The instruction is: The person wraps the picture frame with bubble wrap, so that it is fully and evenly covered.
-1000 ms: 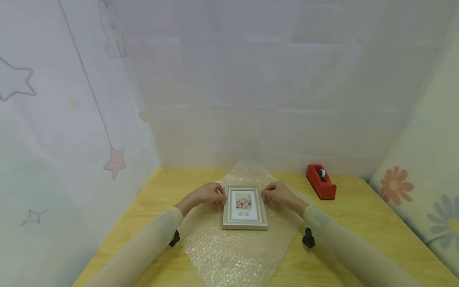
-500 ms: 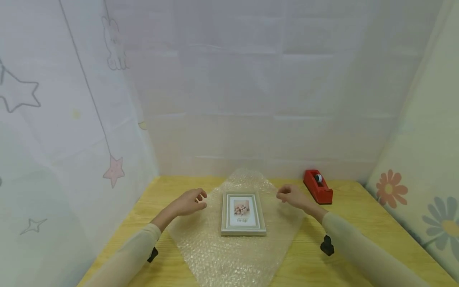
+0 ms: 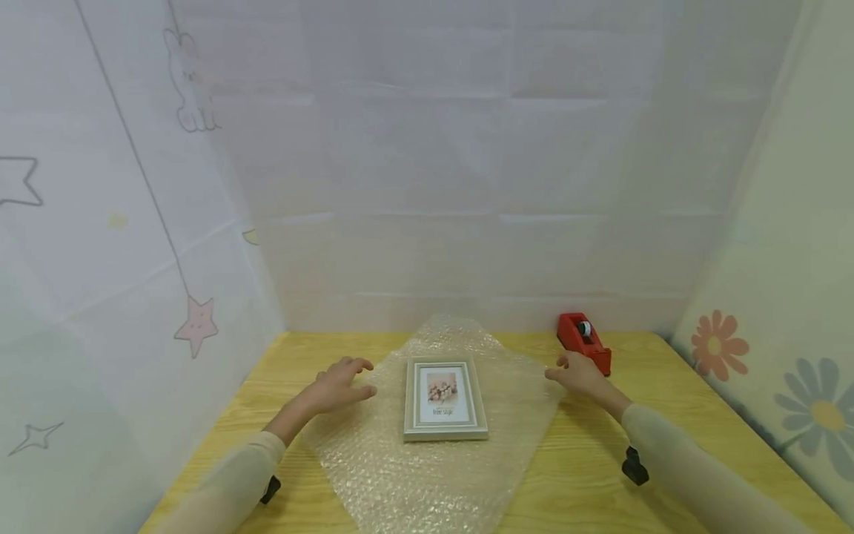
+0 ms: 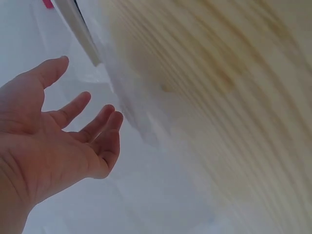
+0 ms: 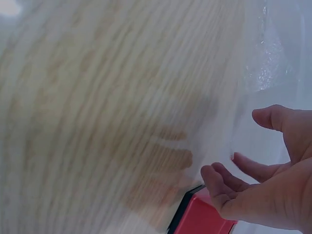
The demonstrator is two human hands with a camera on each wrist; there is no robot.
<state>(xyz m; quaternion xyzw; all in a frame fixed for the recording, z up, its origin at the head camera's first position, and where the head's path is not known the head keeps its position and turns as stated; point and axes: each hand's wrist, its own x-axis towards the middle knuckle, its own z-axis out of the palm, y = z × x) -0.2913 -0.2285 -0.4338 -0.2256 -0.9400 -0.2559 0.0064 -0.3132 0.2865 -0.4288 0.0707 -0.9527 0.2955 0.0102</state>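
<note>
A silvery-beige picture frame (image 3: 445,432) with a flower print lies face up on a sheet of bubble wrap (image 3: 427,482), which is spread cornerwise. My left hand (image 3: 336,387) hovers over the wrap's left corner, thumb and fingers apart, holding nothing. In the left wrist view, that hand (image 4: 58,136) faces the frame's edge (image 4: 80,34). Above the wrap's right corner is my right hand (image 3: 580,376), its fingers loosely bent. The right wrist view shows a gap between thumb and fingers of this hand (image 5: 273,180); nothing is held.
A red tape dispenser (image 3: 575,331) with a roll in it stands at the back right, just behind my right hand. The yellow wood-grain table (image 3: 667,415) meets a pale sheet wall (image 3: 427,252) at its far edge. Printed sheets hang along both sides.
Both hands have left the picture frame's sides and moved outward, left and right, to the wrap's side corners. The frame stays on the wrap. The head view has shifted slightly.
</note>
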